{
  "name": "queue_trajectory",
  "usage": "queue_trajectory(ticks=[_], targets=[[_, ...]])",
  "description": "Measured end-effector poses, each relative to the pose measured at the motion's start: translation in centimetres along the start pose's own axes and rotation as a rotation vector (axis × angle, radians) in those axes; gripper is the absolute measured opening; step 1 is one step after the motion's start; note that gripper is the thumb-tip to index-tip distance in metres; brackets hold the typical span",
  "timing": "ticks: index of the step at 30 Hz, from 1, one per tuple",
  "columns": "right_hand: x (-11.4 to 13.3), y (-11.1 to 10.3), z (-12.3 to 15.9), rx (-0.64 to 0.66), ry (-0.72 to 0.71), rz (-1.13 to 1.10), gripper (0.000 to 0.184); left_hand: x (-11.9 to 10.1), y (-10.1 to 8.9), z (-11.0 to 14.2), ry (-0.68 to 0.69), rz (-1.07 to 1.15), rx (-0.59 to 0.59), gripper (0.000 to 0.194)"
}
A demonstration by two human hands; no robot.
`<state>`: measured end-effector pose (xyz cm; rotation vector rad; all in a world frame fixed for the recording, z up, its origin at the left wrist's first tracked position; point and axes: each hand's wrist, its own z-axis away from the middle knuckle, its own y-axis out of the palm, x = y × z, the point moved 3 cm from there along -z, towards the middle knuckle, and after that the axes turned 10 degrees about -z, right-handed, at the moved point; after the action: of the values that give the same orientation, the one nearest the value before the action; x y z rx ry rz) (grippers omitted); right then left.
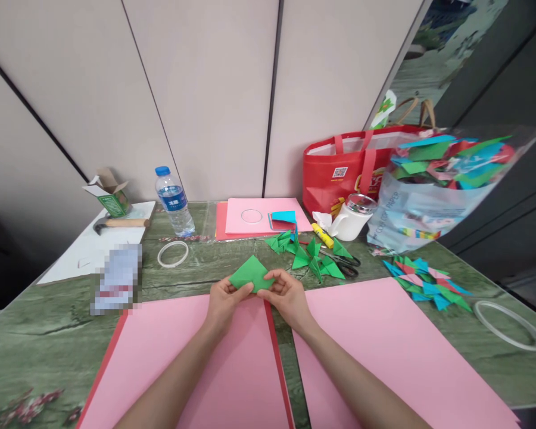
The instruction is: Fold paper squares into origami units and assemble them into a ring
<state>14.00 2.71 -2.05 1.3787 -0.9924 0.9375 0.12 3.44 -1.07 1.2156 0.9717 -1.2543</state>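
Observation:
A folded piece of green paper (pixel 251 271), diamond-shaped with a corner pointing away from me, is held between both hands. My left hand (pixel 226 301) pinches its left side, thumb on top. On its right side, my right hand (pixel 286 298) grips the edge between thumb and fingers. Both hands hover over the far end of a pink paper sheet (pixel 223 363) with red paper under it. Just beyond and to the right lie several folded green paper pieces (pixel 313 257), near black-handled scissors (pixel 351 268). Some of my fingertips are hidden behind the green paper.
A second pink sheet (pixel 384 333) lies right. Behind stand a water bottle (pixel 174 202), a white mug (pixel 352 219), a red bag (pixel 326 173) and a plastic bag of folded paper (pixel 411 202). A hammer (pixel 122 223) lies left; colored folded pieces (pixel 429 283) lie right.

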Motion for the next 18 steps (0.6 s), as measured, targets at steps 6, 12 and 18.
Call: queue_trajectory(ticks=[6, 12, 18], targets=[[0.17, 0.01, -0.08, 0.05, -0.018, 0.095, 0.017, -0.37, -0.53, -0.43, -0.054, -0.182, 0.071, 0.024], [0.31, -0.32, -0.12, 0.01, -0.075, 0.161, 0.011, -0.66, -0.73, -0.53, -0.024, -0.245, 0.119, 0.022], [0.24, 0.1, 0.03, 0.056, -0.064, 0.182, 0.011, -0.71, -1.04, -0.75, 0.067, -0.157, -0.015, 0.037]])
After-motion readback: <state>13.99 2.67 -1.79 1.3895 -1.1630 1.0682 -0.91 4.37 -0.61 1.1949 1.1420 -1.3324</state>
